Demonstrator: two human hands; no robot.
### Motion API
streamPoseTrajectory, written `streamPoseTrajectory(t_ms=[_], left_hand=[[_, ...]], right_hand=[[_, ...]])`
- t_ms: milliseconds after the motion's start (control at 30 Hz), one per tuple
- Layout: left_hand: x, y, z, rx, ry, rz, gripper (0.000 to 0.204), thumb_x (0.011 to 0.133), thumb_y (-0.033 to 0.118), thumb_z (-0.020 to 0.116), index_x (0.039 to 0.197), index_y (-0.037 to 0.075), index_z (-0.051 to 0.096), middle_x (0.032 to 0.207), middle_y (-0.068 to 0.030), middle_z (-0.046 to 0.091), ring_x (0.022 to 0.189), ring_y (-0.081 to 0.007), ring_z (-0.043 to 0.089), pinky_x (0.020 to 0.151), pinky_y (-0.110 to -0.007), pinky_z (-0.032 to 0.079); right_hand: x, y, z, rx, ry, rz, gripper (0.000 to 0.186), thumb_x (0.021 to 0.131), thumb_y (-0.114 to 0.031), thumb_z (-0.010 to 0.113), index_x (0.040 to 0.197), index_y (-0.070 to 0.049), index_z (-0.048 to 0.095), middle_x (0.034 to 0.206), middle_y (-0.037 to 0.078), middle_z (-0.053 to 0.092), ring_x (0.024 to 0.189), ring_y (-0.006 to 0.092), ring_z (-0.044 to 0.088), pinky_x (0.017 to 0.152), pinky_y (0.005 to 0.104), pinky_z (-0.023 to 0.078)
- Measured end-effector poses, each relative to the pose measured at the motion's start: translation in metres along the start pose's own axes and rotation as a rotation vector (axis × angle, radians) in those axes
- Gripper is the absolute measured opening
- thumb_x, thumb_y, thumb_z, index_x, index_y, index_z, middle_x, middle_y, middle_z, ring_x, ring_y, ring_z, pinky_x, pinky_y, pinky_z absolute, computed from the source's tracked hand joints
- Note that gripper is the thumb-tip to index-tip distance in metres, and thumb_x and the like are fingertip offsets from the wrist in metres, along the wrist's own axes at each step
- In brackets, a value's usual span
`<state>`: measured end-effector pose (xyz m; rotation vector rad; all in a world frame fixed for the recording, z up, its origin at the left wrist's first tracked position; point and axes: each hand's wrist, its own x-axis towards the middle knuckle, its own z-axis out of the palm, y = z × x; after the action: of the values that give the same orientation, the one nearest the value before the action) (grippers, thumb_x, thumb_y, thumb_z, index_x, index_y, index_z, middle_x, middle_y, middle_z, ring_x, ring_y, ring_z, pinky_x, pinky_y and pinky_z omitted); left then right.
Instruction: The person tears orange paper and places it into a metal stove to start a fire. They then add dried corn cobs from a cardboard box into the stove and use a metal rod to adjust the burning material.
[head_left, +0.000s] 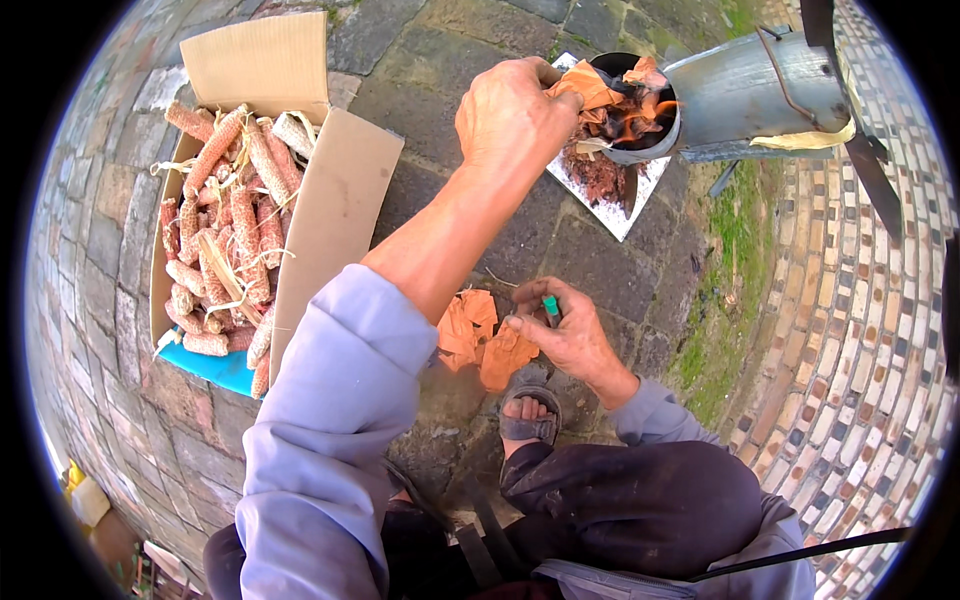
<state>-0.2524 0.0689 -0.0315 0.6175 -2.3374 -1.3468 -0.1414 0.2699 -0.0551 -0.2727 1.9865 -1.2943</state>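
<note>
Grey paving spreads under everything, and on it, over to the left, stands the box, flaps up, piled with cobs. Good place for it, I'd say: well apart from any sparks. Across to the upper right lies the metal pipe, and at its end the pot, mouth up, a white board beneath, fire licking at the rim!

Now the 2 hands. Left hand is out at the pot's left edge, thumb and fingers pinched narrow on crumpled orange paper, right by the burning scraps. Tricky spot, with flames near those fingertips: the smart play is to grip the far end, lay the sheet in loosely and let go early. No packing it down, either; a young fire wants air gaps. Left sleeve is rolled up, and that helps.

Down low, right hand is curled closed beside the spare paper on the ground, 1 sandal close by. Easy reach, so 1 piece at a time should do nicely. And smallest of all, what looks like a green lighter pokes from that right grip; best held down there, clear of the heat.
</note>
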Motion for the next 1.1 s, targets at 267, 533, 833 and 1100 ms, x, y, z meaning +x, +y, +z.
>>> streamPoseTrajectory(t_ms=[267,533,833,1100], left_hand=[[0.015,0.004,0.011,0.051,0.006,-0.083,0.033,0.070,0.028,0.074,0.095,0.006,0.076,0.084,-0.0151,0.074,0.083,-0.0305,0.072,0.079,-0.041,0.056],[0.007,0.003,0.019,-0.082,-0.138,0.140,0.037,0.077,0.024,0.073,0.104,0.000,0.072,0.084,-0.0184,0.073,0.079,-0.0288,0.072,0.077,-0.039,0.056],[0.016,-0.006,0.025,0.038,0.050,0.451,0.022,0.081,0.009,0.069,0.102,0.005,0.073,0.094,-0.0136,0.070,0.091,-0.0337,0.067,0.083,-0.043,0.055],[0.017,-0.003,0.023,-0.089,0.098,0.355,0.014,0.081,0.004,0.068,0.095,0.003,0.068,0.100,-0.0178,0.065,0.093,-0.0387,0.065,0.082,-0.046,0.055]], right_hand=[[0.000,0.007,0.002,-0.019,-0.006,-0.027,0.027,0.085,-0.014,0.078,0.103,-0.001,0.064,0.089,0.000,0.061,0.078,0.0068,0.052,0.067,0.0248,0.044],[-0.001,0.005,0.000,-0.007,-0.017,-0.021,0.025,0.085,-0.013,0.078,0.102,-0.001,0.063,0.087,-0.001,0.059,0.077,0.0066,0.051,0.066,0.0247,0.043],[-0.002,0.006,0.002,-0.003,-0.015,-0.035,0.023,0.086,-0.013,0.077,0.101,-0.002,0.064,0.089,-0.001,0.060,0.078,0.0066,0.050,0.066,0.0249,0.043],[-0.004,0.005,0.001,-0.013,-0.012,-0.032,0.021,0.087,-0.013,0.076,0.101,-0.002,0.064,0.089,-0.002,0.060,0.078,0.0064,0.049,0.067,0.0246,0.043]])
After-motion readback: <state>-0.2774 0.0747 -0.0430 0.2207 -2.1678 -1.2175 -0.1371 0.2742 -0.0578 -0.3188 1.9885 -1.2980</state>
